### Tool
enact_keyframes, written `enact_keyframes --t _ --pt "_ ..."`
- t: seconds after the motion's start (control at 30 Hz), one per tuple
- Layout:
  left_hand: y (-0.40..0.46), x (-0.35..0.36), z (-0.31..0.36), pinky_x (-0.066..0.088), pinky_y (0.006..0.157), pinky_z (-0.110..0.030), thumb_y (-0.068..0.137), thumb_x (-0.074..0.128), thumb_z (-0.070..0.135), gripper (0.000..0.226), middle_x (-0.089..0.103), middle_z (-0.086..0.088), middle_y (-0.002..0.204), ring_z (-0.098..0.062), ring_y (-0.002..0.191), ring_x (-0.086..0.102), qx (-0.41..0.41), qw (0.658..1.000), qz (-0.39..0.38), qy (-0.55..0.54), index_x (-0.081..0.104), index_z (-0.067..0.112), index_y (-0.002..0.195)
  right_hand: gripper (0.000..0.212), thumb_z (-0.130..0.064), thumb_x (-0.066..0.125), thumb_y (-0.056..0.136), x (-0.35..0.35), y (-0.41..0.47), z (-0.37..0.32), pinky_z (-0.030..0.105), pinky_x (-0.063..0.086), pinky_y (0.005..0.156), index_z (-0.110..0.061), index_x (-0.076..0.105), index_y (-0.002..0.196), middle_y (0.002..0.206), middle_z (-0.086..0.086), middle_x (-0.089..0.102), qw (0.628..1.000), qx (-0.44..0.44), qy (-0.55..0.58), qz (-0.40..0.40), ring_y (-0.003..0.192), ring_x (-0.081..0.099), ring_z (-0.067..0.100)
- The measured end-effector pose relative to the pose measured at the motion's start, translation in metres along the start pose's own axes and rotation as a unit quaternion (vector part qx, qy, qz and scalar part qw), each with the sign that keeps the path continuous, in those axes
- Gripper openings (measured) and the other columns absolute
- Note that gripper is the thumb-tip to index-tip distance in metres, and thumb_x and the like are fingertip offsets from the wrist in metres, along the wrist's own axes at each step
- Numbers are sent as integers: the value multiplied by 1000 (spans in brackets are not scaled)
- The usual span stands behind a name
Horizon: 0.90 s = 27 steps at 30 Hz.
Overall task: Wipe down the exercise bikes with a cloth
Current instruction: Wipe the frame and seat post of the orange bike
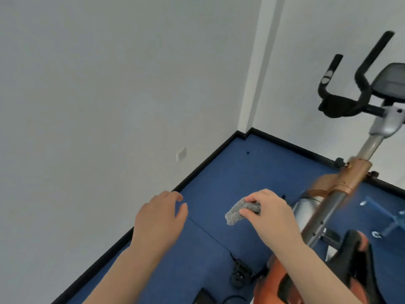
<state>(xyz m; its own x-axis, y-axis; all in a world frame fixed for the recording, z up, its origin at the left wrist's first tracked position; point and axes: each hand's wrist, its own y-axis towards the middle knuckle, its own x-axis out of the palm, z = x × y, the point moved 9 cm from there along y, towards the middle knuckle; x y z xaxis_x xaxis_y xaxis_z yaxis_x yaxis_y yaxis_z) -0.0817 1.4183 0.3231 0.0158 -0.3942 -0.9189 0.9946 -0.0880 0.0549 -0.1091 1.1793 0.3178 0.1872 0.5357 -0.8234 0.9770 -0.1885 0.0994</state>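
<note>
Grey cloth [242,212] is pinched in right hand [270,216], folded, held off the bike [341,194]. Left hand [158,218] is held loose, fingers relaxed, nothing in it.

Bike lies to the R of both hands; R hand is judged nearer. Frame post runs diagonally, low-near to high-far, ending at handlebars [350,84] w/ console. No brand or writing can be read; the oval mark on the grip is blurred.

The bike [341,183] stands on the floor [252,172] at right, near the corner; left hand [160,222] beside right hand [271,218], which holds the cloth [235,212].
</note>
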Motion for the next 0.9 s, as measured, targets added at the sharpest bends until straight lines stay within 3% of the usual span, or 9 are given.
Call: enact_keyframes --t 0.2,0.4,0.7,0.9 --pt "81 32 30 41 78 -24 92 42 42 29 58 19 114 -4 93 54 66 995 -56 -39 56 33 115 9 -26 71 77 -17 46 28 10 35 63 -30 66 83 87 -15 58 997 73 -2 28 78 54 2" --pt "193 60 81 42 76 -24 91 42 41 29 58 19 114 -5 91 54 159 982 -87 -59 56 33 115 11 -27 71 79 -35 113 51 19 39 72 -28 69 90 92 -14 60 985 138 -18 104 85 57 6" --pt "351 85 174 43 81 -27 92 42 42 27 58 19 117 -6 98 55 324 934 -134 -61 56 33 113 22 -28 67 85 -93 194 80 16 34 73 -25 68 107 101 -14 60 921 269 -35 280 89 52 2" --pt "368 101 240 46 82 -29 91 43 43 26 58 20 114 -6 103 54 383 900 -181 -102 57 34 111 15 -29 69 83 -133 193 97 6 34 69 -25 71 97 95 -15 59 884 320 -21 341 86 54 0"
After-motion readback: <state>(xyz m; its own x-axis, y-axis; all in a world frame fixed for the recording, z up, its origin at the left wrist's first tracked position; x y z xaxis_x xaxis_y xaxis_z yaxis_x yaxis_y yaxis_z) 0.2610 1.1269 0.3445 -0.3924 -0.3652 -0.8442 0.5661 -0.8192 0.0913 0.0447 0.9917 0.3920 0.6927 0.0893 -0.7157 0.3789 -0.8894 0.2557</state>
